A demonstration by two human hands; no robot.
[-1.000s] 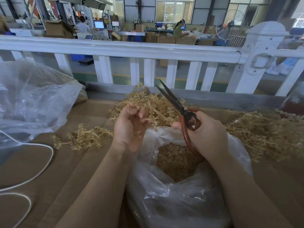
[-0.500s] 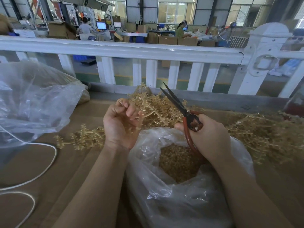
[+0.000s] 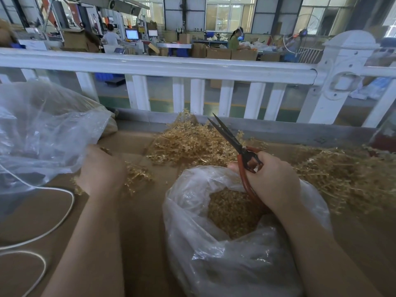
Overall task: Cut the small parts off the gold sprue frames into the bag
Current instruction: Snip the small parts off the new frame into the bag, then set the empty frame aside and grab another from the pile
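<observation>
Fingers of the left hand [image 3: 100, 168], hidden, grip unclear, lie on a gold sprue frame [image 3: 137, 179]; the right hand [image 3: 272, 179] grips scissors [image 3: 242, 151] above the bag [image 3: 192, 211].

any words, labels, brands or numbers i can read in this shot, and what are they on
None can be read.
Scissors in the right hand: no brand or marking shows.
Clear bag of cut parts: no print shows.
Large bag by the left hand: no print shows.
Monitor in the far workshop: lit, but content too small and blurred.
Cardboard boxes behind the white railing: any print is too small to read.
</observation>
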